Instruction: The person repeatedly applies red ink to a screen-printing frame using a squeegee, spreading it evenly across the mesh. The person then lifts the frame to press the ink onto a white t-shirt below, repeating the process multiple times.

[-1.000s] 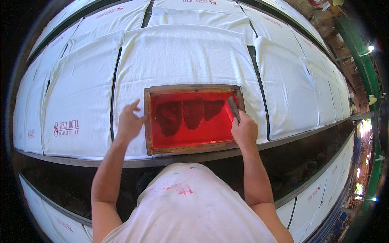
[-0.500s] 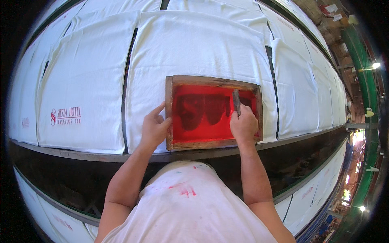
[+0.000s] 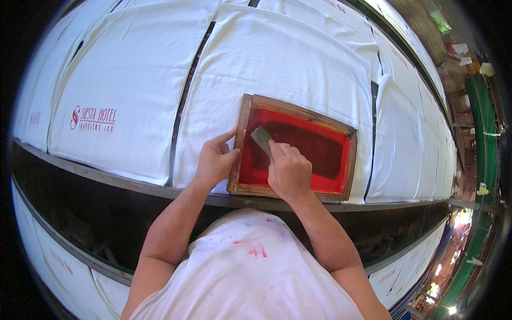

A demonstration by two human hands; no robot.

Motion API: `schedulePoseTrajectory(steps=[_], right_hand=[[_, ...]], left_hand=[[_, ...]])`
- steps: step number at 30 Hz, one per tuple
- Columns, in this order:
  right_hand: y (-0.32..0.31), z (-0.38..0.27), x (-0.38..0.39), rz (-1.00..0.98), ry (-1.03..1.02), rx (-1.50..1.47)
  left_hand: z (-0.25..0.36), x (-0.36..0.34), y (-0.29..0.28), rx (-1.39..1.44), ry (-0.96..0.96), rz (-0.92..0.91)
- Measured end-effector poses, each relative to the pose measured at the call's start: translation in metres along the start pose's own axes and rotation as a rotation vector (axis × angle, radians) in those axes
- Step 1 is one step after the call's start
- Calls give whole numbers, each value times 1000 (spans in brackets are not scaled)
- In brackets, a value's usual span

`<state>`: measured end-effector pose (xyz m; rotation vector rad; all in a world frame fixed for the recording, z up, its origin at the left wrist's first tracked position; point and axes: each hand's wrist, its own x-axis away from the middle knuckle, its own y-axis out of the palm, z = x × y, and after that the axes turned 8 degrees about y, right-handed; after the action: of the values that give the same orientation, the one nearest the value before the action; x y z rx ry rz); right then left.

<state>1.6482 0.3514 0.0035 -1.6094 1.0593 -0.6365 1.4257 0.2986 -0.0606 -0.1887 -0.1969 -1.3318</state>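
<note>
A wooden screen printing frame point(image 3: 305, 111) lies on a white cloth point(image 3: 282, 58) in front of me. Red ink rims its mesh, and a dark oval patch fills the middle. My left hand point(image 3: 216, 161) grips the frame's left rail, thumb and fingers against the wood. Inside the frame, my right hand point(image 3: 290, 172) is closed around a squeegee point(image 3: 261, 140), a flat greyish blade tilted near the left end of the mesh. The squeegee's lower part is hidden behind my fingers.
To the left lies a white cloth with a red print point(image 3: 95, 118); more white cloths stretch away on both sides. A wooden table edge point(image 3: 133, 184) runs in front of me, with a dark gap before another cloth-covered table. Green netting point(image 3: 482, 117) hangs at far right.
My right hand has swept the squeegee from the right side of the mesh to the left. The dark patch is now one continuous oval. My left hand stays on the frame; the view has tilted.
</note>
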Motion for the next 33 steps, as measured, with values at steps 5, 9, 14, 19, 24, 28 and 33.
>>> schedulePoseTrajectory(steps=[5, 9, 14, 19, 24, 28, 33], right_hand=[[-19, 28, 23, -60, -273, -64], [-46, 54, 3, -264, -344, -139], [-41, 83, -66, -271, -270, -175], [-19, 79, -67, -87, -287, -121], [-21, 58, 5, -106, -344, -53], [-32, 51, 33, -157, -356, -109], [-48, 79, -16, -315, -344, -209]], left_hand=[[-8, 0, 3, 47, -2, 48], [-1, 1, 4, 76, -23, 69], [6, 2, 7, 35, -15, 89], [-1, 0, 7, -32, -24, 91], [2, 5, 9, 34, -34, 120], [-5, 1, 6, 38, -11, 107], [1, 0, 6, 21, -19, 89]])
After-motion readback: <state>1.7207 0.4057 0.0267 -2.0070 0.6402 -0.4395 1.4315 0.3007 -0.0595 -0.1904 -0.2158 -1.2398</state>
